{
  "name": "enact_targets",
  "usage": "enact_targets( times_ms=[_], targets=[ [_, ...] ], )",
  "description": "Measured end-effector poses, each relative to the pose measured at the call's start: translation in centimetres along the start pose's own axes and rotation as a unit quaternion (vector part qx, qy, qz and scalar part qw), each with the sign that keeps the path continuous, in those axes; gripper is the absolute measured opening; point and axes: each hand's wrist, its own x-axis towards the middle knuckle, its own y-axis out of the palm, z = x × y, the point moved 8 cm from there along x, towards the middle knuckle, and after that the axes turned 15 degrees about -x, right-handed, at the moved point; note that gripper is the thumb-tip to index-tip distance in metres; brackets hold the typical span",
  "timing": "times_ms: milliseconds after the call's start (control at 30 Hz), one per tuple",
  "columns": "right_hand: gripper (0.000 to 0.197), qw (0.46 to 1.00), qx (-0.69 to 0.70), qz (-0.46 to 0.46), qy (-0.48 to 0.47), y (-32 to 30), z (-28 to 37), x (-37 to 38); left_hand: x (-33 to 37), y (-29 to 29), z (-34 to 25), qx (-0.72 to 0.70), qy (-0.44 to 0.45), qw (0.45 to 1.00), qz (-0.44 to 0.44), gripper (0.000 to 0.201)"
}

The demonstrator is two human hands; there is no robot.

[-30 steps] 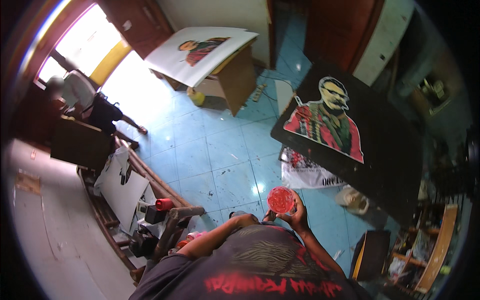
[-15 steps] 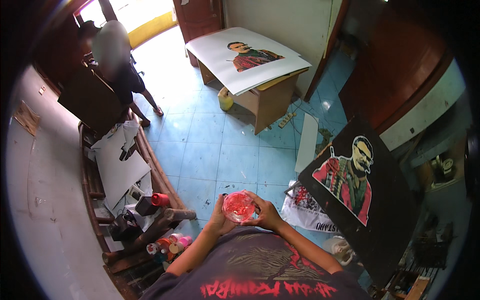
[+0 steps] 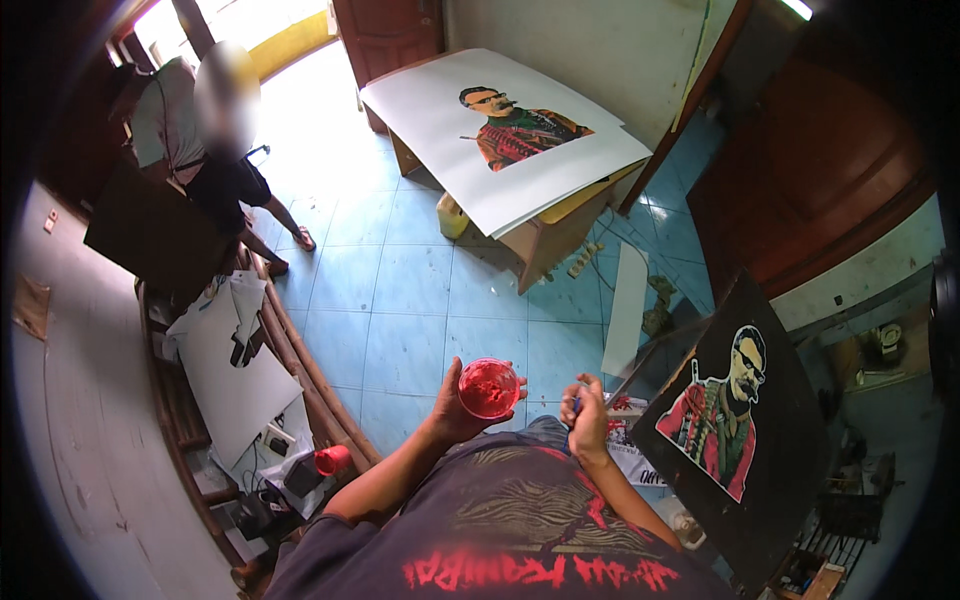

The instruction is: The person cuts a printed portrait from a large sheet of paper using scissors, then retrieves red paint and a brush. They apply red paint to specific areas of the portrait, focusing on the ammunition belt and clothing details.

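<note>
In my left hand (image 3: 457, 405) is a round, clear-walled tub (image 3: 489, 388) with thick red paint or paste inside, its open top facing up. The fingers wrap around the tub from beneath and the side. My right hand (image 3: 589, 415) is raised apart from it, to the right, with its fingers curled. A small blue thing (image 3: 577, 404) shows between those fingers; its kind I cannot make out. Just right of that hand stands a black board (image 3: 690, 500) bearing a cut-out style portrait (image 3: 715, 420) in red, green and cream.
A table (image 3: 565, 222) ahead carries large white sheets (image 3: 430, 120) with a printed portrait. Along the left runs a bamboo bench (image 3: 325, 400) with papers and a red cup (image 3: 333, 460). Another person (image 3: 225, 185) stands at the far left. A yellowish jug (image 3: 452, 216) sits on the floor.
My right hand has let go of the tub and moved right, now with a small blue thing in it. My left hand holds the tub alone, slightly higher. The view has shifted.
</note>
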Motion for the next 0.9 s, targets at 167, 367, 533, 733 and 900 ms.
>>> enact_targets(
  times_ms=[167,367,533,733,900],
  targets=[
    [0.009,0.987,0.116,-0.093,0.058,-3.7,-1.1,8.6,6.6,0.4,-5.4,-0.022,0.030,0.999,-0.027,0.089],
    [0.022,0.991,0.080,-0.059,0.093,-3.1,0.4,20.5,14.3,1.8,-11.4,-0.007,0.107,0.993,-0.056,0.086],
    [0.015,0.994,-0.076,0.065,0.051,-2.5,6.3,29.3,19.8,4.3,-16.3,-0.028,0.214,0.973,-0.079,0.085],
    [0.031,0.950,-0.268,0.162,-0.015,-4.7,8.1,37.3,26.4,5.5,-19.6,-0.093,0.262,0.960,-0.043,0.085],
    [0.030,0.930,-0.334,0.109,-0.110,-6.7,13.9,45.6,33.6,6.7,-23.4,-0.108,0.243,0.963,-0.040,0.084]
  ],
)
